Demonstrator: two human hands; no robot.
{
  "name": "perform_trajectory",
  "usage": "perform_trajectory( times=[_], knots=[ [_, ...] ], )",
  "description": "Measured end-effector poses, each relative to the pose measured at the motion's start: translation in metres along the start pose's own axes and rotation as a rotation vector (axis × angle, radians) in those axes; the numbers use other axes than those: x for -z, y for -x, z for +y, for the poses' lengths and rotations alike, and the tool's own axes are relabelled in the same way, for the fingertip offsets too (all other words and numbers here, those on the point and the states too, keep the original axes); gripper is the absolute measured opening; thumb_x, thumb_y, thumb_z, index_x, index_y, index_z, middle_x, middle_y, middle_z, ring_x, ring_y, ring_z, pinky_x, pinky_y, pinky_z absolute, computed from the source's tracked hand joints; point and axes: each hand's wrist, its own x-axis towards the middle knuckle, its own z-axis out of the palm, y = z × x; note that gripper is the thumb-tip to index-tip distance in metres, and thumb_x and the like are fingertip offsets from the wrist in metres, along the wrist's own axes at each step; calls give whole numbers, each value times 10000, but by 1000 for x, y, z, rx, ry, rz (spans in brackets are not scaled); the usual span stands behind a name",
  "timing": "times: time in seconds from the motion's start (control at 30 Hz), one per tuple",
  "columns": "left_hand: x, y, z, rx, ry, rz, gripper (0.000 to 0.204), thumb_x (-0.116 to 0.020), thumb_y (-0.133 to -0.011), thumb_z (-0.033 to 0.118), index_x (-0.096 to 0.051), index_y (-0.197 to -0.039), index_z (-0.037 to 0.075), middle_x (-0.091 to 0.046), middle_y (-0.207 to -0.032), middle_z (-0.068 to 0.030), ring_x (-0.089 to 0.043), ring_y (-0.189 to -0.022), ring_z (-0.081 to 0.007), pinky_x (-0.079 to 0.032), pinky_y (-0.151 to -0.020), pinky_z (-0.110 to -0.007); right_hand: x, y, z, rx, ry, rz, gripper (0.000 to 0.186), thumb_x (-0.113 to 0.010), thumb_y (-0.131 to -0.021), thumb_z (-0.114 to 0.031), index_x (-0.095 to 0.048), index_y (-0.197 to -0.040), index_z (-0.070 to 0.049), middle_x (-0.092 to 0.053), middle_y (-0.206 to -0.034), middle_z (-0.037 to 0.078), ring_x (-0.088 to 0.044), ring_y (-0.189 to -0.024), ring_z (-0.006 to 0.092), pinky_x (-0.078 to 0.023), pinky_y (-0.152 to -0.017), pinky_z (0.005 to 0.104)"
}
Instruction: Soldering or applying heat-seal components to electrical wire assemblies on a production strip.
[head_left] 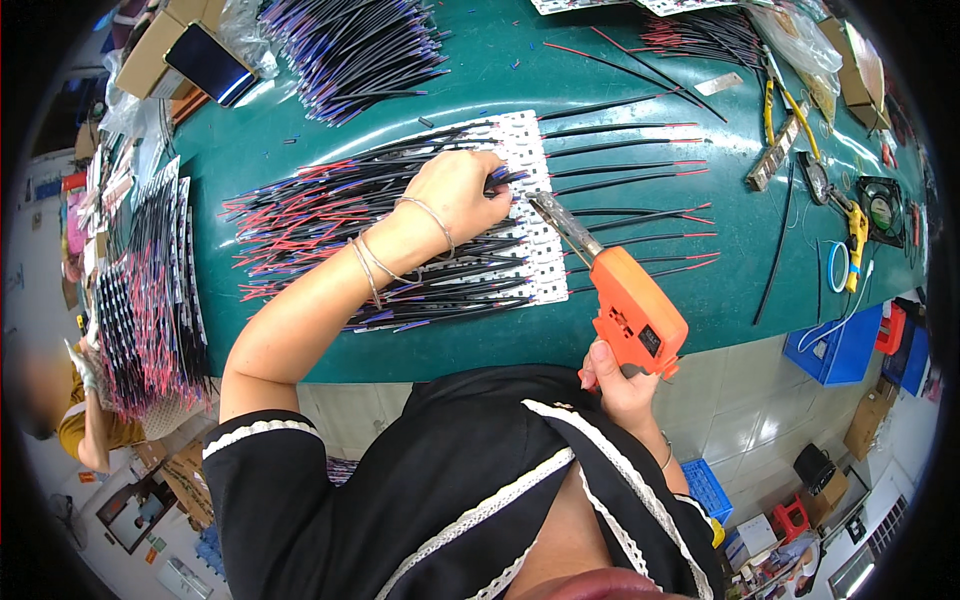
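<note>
My left hand (455,195) rests over a white circuit-board panel (530,145) on the green table, its fingers closed on short dark wires (505,178) with blue tips. Many black wires (290,220) with red and blue ends lie across the panel's left part, and several more stick out to the right. My right hand (615,380) grips the handle of an orange soldering gun (630,300), whose metal tip sits just right of my left fingers at the board.
Wire bundles lie behind (350,60) and at left (150,290). A phone (208,65) rests on boxes. Tools (775,120), a small fan (880,208) and cable coils lie at right. Another person (85,430) works at left. Blue bins (835,345) stand beside the table.
</note>
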Motion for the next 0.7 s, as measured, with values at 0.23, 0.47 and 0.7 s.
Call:
perform_trajectory(
  times=[0.23, 0.47, 0.7],
  knots=[
    [-2, -2, -2, -39, -31, -38, 171, -580, -660, 164, -581, -697, -3, -549, -616, -184, -540, -572, -329, -430, -559, -372, -3, 0, -1, -10, 0, 49, 244, -515, -811, -71, -426, -1001, 53, -472, -565, 53, -430, -407, 108, -375, -387, 237],
    [-3, -2, 1, -57, -92, -60, 152, -564, -667, 155, -578, -691, 6, -559, -632, -185, -552, -604, -339, -437, -576, -388, -5, -1, -4, -83, 18, 26, 189, -521, -808, -73, -450, -942, 39, -479, -560, 51, -440, -412, 106, -380, -393, 234],
    [-3, -1, 7, -47, -135, -48, 153, -565, -668, 151, -575, -716, 5, -559, -625, -191, -555, -622, -349, -446, -600, -406, -5, 1, -2, -101, 40, 52, 213, -550, -795, -69, -451, -956, 29, -507, -644, 54, -471, -450, 96, -400, -401, 222]
  ],
)
